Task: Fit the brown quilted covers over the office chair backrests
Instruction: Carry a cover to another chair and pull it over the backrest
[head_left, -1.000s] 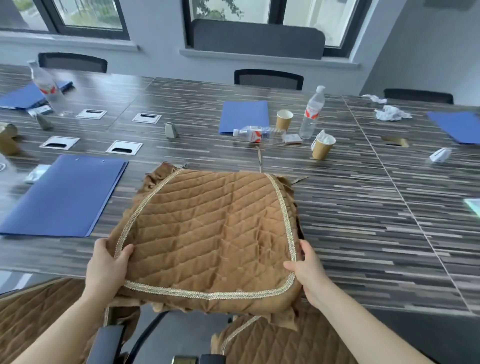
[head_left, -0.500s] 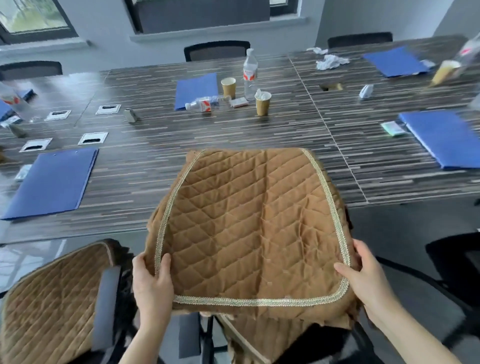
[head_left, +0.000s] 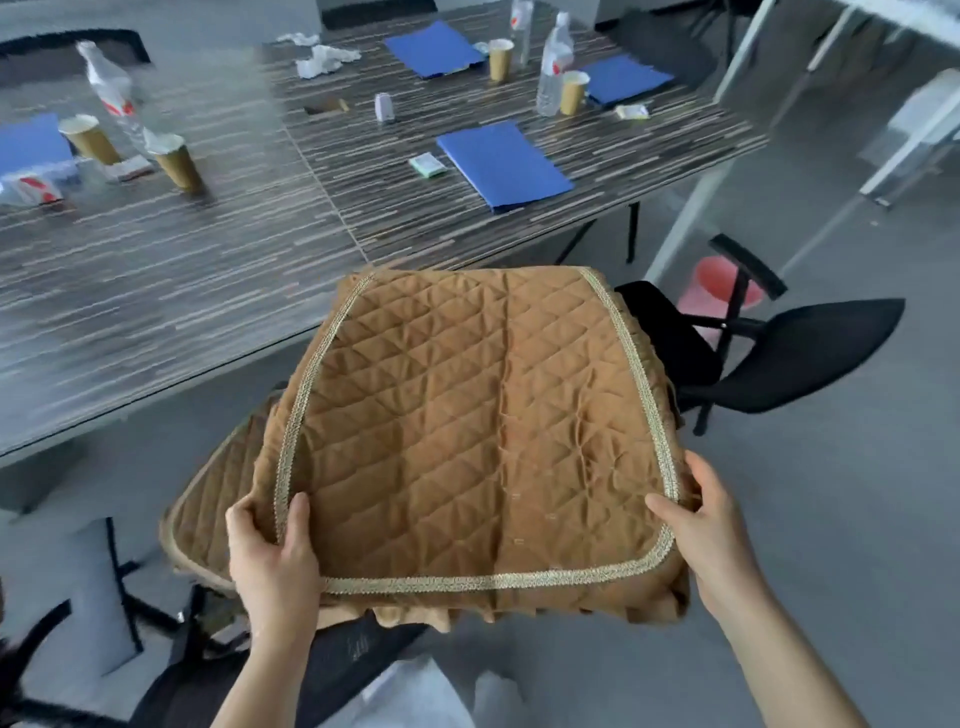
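I hold a brown quilted cover (head_left: 467, 441) with gold braid trim flat in front of me, clear of the table. My left hand (head_left: 272, 556) grips its near left corner, thumb on top. My right hand (head_left: 701, 525) grips the near right corner. More brown quilted fabric (head_left: 218, 493) shows below and to the left of the held cover, on a chair. A bare black office chair (head_left: 789, 353) stands to the right, beyond the cover. A black mesh chair back (head_left: 353, 654) shows just under the cover's near edge.
A long striped wood-look table (head_left: 208, 270) runs across the back, with blue folders (head_left: 504, 163), paper cups (head_left: 179, 166), water bottles (head_left: 553, 67) and crumpled tissues (head_left: 322, 60). A pink bin (head_left: 717, 286) stands behind the black chair. Grey floor lies to the right.
The view has swung to the right and the cover has come off the table towards me. The black chair and pink bin have come into sight. Both hands keep their grip.
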